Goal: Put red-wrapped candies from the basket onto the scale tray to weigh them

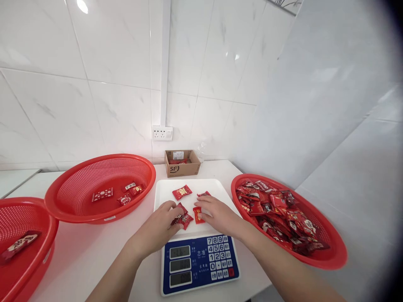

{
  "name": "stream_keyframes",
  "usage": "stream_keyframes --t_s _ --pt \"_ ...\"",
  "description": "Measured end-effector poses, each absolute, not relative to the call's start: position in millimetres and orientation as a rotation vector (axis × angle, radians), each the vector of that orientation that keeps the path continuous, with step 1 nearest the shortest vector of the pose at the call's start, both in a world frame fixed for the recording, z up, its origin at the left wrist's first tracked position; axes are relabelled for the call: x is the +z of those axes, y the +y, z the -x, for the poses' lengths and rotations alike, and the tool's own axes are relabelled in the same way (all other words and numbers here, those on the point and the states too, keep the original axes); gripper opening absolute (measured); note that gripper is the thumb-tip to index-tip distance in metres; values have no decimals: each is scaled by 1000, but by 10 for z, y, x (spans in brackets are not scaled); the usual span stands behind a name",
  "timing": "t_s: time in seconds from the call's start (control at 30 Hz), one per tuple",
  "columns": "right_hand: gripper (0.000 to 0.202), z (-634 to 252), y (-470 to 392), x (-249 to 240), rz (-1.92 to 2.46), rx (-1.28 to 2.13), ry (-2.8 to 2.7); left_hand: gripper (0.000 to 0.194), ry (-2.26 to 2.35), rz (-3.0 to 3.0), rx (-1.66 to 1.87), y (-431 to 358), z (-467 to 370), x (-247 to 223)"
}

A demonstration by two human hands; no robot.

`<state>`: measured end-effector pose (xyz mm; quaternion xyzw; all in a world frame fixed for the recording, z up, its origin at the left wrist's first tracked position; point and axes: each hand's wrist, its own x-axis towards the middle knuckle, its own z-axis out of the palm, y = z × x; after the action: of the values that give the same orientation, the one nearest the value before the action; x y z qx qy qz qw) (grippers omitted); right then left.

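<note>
A white weighing pan (pixel 160 191) holds several small red wrapped snack packets. My left hand (pixel 161 224) is at the pan's left side, its fingers curled around dark-red packets (pixel 186 219) that it partly hides. My right hand (pixel 218 213) reaches over the pan from the right, palm down, fingers apart. Its thumb touches or nearly touches an orange-red packet (pixel 198 215). Another packet (pixel 204 193) shows just beyond its fingers. Farther back on the pan lies a red packet with a pale figure (pixel 181 192), apart from both hands.
The scale's blue keypad and display panel (pixel 201 264) faces me. On the right, a red basket (pixel 338 256) holds many packets. Two red baskets stand left: one (pixel 78 216) with several packets, another (pixel 47 235) with a longer packet. Behind the scale is a cardboard box (pixel 185 169) against the tiled wall.
</note>
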<state>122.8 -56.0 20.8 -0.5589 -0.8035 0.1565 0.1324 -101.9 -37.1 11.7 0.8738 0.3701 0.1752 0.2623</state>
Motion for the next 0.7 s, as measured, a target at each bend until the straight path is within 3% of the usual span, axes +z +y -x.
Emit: stream_keyframes --t_s 0.2,0.7 --pt "46 -1207 -479 205 1757 457 -2240 23 949 -2415 439 -409 999 125" --pt "41 -972 -60 164 1593 381 -2358 29 969 -2417 614 -373 972 86"
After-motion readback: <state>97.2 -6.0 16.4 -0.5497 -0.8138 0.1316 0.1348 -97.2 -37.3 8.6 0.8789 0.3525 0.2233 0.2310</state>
